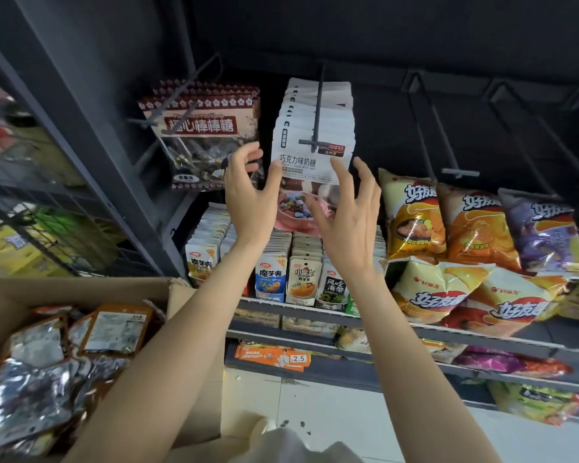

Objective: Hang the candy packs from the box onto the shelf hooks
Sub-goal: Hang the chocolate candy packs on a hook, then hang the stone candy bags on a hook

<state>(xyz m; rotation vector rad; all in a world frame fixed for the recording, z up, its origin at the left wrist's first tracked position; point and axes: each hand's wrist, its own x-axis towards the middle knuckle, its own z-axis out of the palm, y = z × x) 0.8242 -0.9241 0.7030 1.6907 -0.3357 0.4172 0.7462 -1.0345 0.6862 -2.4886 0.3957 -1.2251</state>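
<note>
Both hands up at the hung candy. Left hand [248, 192]: fingers spread, thumb on the left edge of the front white candy pack [311, 168]. Right hand [345, 215]: fingers splayed, over the pack's lower right, gripping nothing. That pack fronts a stack on one hook [317, 111]; count unclear. Lollipop bags [204, 128] hang on the neighbouring hook to the left. Three purple/orange chip bags [475, 222] to the right. Cardboard box [81, 289] lower left holds loose packs.
</note>
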